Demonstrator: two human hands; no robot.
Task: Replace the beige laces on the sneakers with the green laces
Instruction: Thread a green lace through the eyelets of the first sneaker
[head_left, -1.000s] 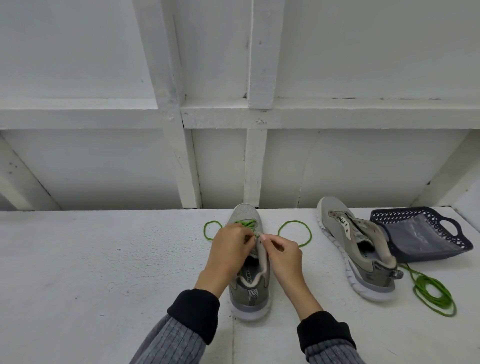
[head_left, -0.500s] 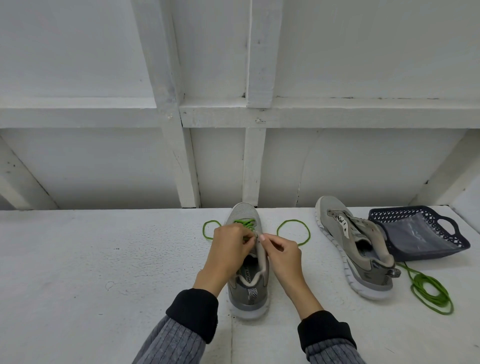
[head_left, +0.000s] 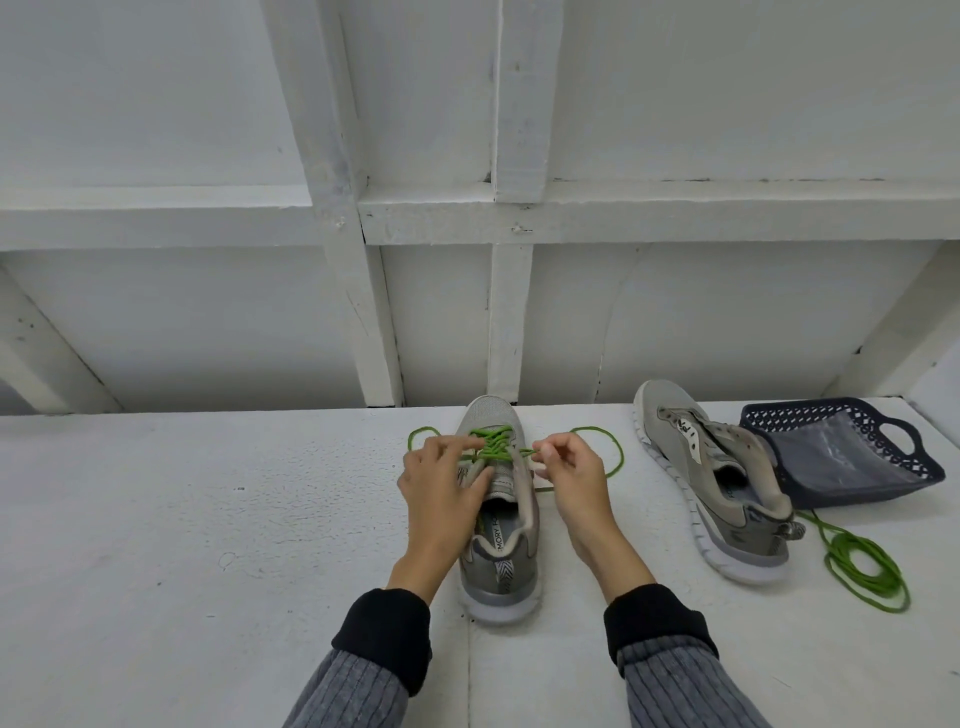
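Observation:
A grey sneaker (head_left: 500, 525) stands heel toward me on the white table, with a green lace (head_left: 492, 442) crossed through its upper eyelets. Loops of that lace trail out on both sides of the toe. My left hand (head_left: 440, 487) rests on the sneaker's left side, fingers on the crossed lace and the thumb at the tongue. My right hand (head_left: 570, 470) pinches the lace just right of the eyelets. A second grey sneaker (head_left: 711, 478) lies to the right with no lace in it. Beside its heel lies a coiled green lace (head_left: 866, 569).
A dark blue plastic basket (head_left: 841, 454) with a clear bag inside lies tipped at the far right. A white wall with raised beams (head_left: 511, 291) closes the back of the table (head_left: 208, 519).
My hands have drawn apart, the right one pulling the green lace out to the right of the eyelets. More of the crossed lace shows between them.

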